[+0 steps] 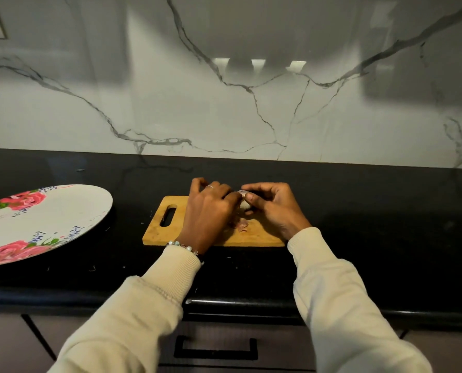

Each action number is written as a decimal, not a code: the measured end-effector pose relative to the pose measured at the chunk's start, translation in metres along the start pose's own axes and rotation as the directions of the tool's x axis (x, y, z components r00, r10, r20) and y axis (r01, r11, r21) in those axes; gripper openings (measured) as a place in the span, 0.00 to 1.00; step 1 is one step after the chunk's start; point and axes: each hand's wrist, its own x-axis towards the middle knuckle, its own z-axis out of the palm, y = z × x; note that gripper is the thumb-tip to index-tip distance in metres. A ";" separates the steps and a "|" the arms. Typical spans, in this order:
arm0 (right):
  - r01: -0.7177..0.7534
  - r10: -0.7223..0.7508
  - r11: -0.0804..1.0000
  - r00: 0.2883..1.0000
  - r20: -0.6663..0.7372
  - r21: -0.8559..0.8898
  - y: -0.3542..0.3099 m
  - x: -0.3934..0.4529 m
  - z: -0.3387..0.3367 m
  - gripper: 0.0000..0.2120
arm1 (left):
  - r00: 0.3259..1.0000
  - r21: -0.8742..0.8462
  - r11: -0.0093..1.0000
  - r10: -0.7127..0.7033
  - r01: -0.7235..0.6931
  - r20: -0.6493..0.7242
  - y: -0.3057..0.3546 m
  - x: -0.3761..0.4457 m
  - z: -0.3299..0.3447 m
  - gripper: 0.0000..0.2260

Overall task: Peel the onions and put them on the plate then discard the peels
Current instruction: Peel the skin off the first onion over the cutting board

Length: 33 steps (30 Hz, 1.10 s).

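Both hands' fingers [251, 198] pinch the small onion [244, 204]; likely light, slippery, papery peel [241, 226] below them.

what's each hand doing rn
Left hand: closed on the onion, over the cutting board.
Right hand: closed on the same onion, fingertips pinching it.

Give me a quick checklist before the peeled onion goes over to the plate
1. Onion gripped by both hands, left hand and right hand: ok.
2. Onion fully peeled: cannot tell, the fingers hide most of it.
3. Plate has room: ok, nothing lies on its visible part.
4. Path left over the counter: ok.
5. Peels gathered for discarding: not ok, they lie on the cutting board.
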 end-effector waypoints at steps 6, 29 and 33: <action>0.001 -0.001 0.996 1.000 -0.002 -0.094 0.002 0.002 0.000 0.09 | 0.996 0.087 0.994 0.057 -0.063 0.063 0.001 0.001 0.003 0.22; 0.110 -0.114 0.984 0.993 -0.019 -0.141 -0.004 -0.004 0.001 0.13 | 0.964 -0.346 0.911 -0.259 0.223 -0.061 -0.002 -0.002 0.014 0.08; 0.131 -0.140 0.973 0.990 -0.035 -0.190 0.000 -0.001 0.001 0.13 | 0.967 -0.316 0.926 -0.243 0.207 -0.079 0.002 0.000 0.016 0.06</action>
